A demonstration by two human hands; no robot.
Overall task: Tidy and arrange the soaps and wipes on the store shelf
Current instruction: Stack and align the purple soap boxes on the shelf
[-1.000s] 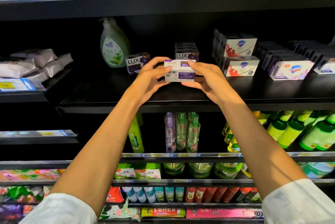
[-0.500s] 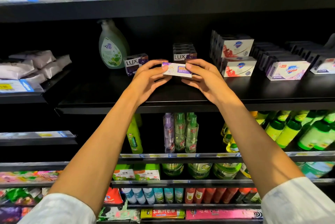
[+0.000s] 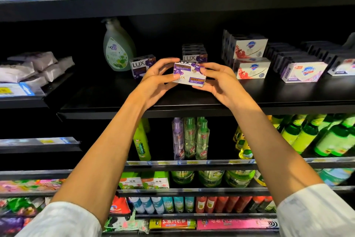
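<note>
Turning the Lux box [image 3: 189, 73] at centre frame, we now show its printed face, where a moment ago only an edge showed; left hand [image 3: 156, 81] and right hand [image 3: 216, 81] pinch its ends above the shelf [image 3: 269, 94]; the Lux stack [image 3: 194, 54] sits just behind, so facing-up looks nearly done.

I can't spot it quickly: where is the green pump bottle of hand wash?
In the head view, the green pump bottle stands left of centre at the back of the black shelf, just left of the lone Lux box.
</note>
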